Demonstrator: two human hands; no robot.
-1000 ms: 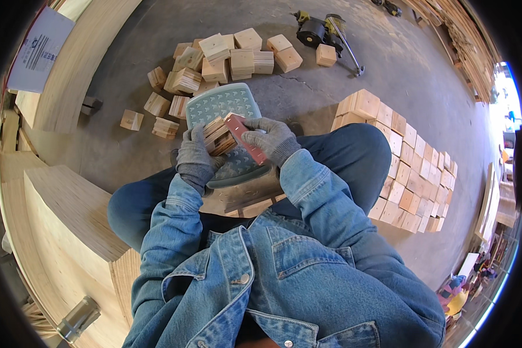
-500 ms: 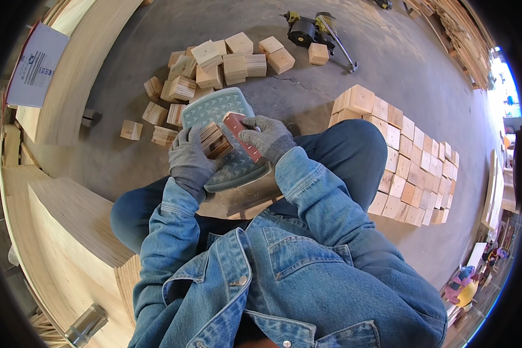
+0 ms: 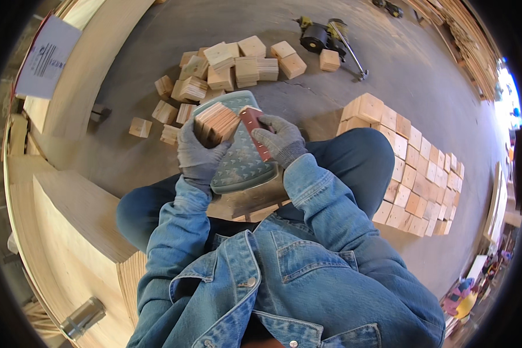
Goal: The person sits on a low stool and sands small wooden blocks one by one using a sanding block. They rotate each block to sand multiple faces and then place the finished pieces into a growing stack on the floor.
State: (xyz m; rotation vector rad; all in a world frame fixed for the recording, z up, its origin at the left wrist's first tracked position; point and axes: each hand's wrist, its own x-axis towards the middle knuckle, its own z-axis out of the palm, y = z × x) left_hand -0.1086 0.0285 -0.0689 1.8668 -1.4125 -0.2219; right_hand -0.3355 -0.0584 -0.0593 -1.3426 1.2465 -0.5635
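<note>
Nearest, a person in a blue denim jacket (image 3: 325, 267) sits with knees spread in dark trousers (image 3: 362, 156). To the near left are a pale wooden panel (image 3: 69, 238) and a shiny metal cylinder (image 3: 82, 318).

Between the knees, both hands wear grey gloves. The left hand (image 3: 198, 155) is curled partway round a wooden block (image 3: 217, 120), thumb on the near side, the block tilted so that its striped, layered edges show. The right hand (image 3: 281, 139) pinches a slim reddish-brown bar (image 3: 254, 132) between thumb and fingers, its fingers bent over the right side. The bar's far end is right beside the block; I can't tell whether they touch. Both pieces are held above a grey-green stool (image 3: 233, 178) with a patterned top.

To the right, more blocks stand packed in a neat stack (image 3: 417, 174). Beyond the stool, to the left, a loose pile of blocks (image 3: 246, 69) spreads over the concrete floor (image 3: 307, 95). Farther back lie a lone block (image 3: 329, 60) and a black-and-yellow power tool (image 3: 316, 37); at far right, stacked lumber (image 3: 467, 40).
</note>
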